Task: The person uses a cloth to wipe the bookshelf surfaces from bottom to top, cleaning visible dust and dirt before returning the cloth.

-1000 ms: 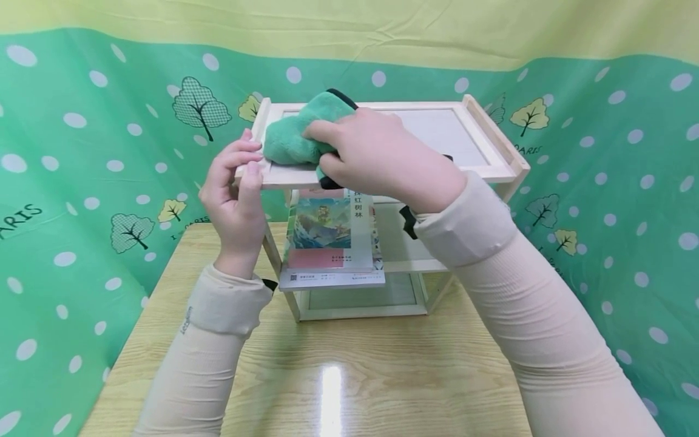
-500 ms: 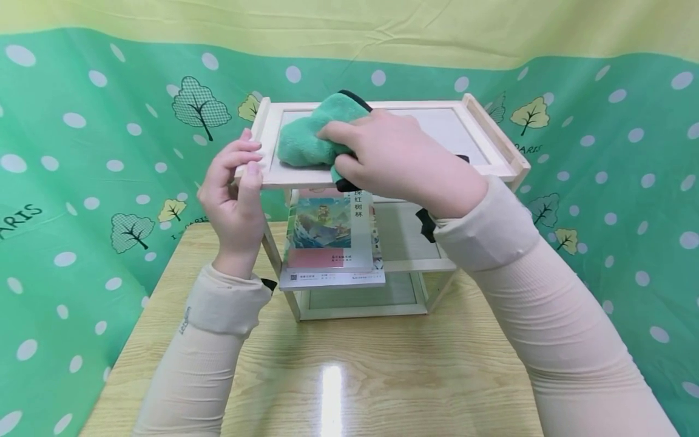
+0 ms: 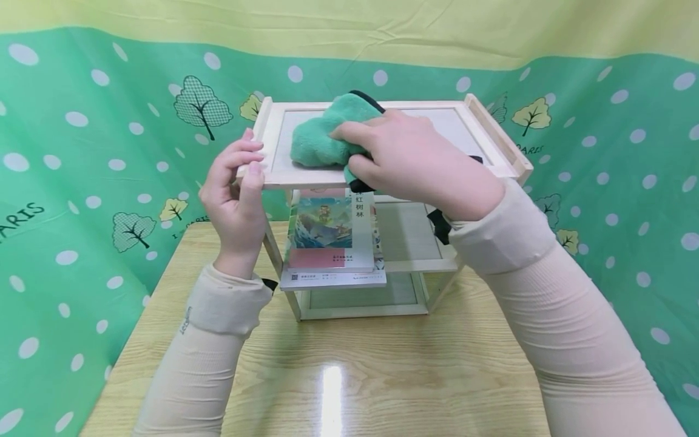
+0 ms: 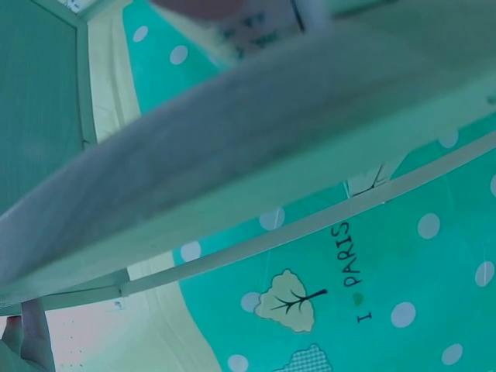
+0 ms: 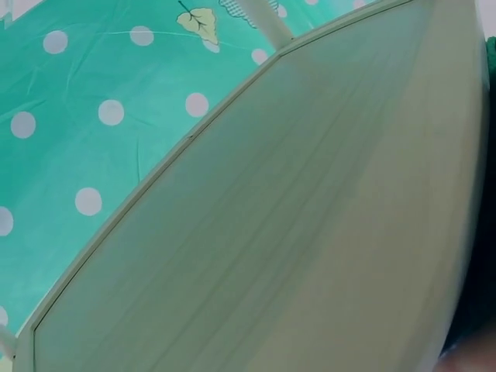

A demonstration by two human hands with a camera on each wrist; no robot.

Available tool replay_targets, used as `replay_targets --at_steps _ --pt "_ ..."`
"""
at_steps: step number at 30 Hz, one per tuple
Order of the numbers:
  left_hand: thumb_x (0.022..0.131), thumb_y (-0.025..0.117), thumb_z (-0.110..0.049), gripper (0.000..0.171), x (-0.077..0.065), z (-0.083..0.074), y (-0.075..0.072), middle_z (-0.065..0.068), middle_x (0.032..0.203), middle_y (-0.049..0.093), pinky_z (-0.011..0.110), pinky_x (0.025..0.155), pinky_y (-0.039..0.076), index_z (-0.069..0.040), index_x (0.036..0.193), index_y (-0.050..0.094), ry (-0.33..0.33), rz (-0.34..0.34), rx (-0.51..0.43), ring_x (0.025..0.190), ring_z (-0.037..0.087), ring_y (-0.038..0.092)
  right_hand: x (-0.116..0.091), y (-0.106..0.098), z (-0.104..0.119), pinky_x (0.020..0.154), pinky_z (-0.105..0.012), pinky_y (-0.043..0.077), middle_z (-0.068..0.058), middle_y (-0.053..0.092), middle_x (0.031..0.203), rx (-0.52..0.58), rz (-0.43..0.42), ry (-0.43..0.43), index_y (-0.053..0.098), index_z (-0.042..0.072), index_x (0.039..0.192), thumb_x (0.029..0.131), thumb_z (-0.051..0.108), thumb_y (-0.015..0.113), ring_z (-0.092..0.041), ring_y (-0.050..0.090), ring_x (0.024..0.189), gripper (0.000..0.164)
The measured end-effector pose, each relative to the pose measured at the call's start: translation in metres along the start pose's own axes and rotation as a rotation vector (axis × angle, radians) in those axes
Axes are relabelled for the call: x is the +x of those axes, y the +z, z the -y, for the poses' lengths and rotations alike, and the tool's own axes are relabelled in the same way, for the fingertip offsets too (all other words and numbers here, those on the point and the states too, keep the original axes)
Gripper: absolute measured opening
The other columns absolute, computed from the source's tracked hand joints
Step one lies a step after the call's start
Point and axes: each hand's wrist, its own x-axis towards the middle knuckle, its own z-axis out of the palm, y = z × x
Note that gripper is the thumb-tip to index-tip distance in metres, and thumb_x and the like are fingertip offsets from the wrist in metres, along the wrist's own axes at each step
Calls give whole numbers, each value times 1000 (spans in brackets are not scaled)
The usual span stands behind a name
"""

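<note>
A small wooden shelf rack [image 3: 306, 178] with stacked tiers stands on the table. My left hand [image 3: 233, 194] grips the front left corner of its top tier, fingers over the side and thumb at the front edge. My right hand [image 3: 415, 159] holds a bunched green plush cloth [image 3: 322, 141] with black edging, pressed on the top panel left of its middle. In the right wrist view the panel's underside [image 5: 232, 209] fills most of the picture, with dark cloth at the right edge. Fingertips [image 4: 37, 337] of my left hand show at the lower left of the left wrist view.
Several books [image 3: 327, 233] lie stacked on the middle tier at its left, jutting past the front edge. The wood-grain table [image 3: 382, 376] extends toward me. Behind and on both sides hangs a green curtain [image 3: 71, 158] with white dots and trees.
My right hand has slid the green cloth to the right along the top panel, away from the left rail. My left hand keeps its grip on the corner.
</note>
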Motion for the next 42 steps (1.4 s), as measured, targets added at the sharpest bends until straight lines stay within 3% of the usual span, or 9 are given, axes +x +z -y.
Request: replay_targets --at_steps 5,11,14,18,26,42 --pt "80 57 -16 35 0 0 1 -5 100 72 42 100 57 18 88 61 2 -3 0 117 31 66 -4 -1 -4 76 -40 51 -4 62 134 16 -16 -1 52 25 143 96 21 40 -21 56 107 48" --pt "80 56 -14 33 0 -1 1 -5 98 72 44 106 53 18 87 60 21 -14 -19 116 32 66 -8 -2 -6 91 -51 51 -6 59 139 20 -19 14 51 25 144 96 21 41 -23 56 124 49" --pt "80 56 -14 34 0 -1 1 -5 98 72 45 106 53 18 87 60 20 -11 -19 117 32 66 -9 -2 -6 93 -54 51 -6 59 140 23 -14 21 51 26 144 96 21 41 -24 55 126 49" --pt "80 56 -15 34 -1 -1 1 -6 98 72 44 105 54 18 87 60 15 -8 -13 117 32 66 -10 -2 -7 92 -55 50 -6 58 140 30 -17 23 51 26 144 96 21 41 -25 54 127 49" --pt "80 57 -16 35 -1 0 0 -5 98 72 44 104 54 18 87 61 15 -2 -10 117 32 66 -13 1 -15 89 -46 50 -5 63 134 60 -54 9 55 25 139 94 19 42 -25 56 114 48" --pt "80 56 -15 34 0 -1 0 -5 99 71 45 108 52 18 87 61 21 -4 -14 117 32 66 -24 0 -25 103 -50 43 -10 59 137 121 -63 52 55 24 139 95 19 42 -31 51 123 47"
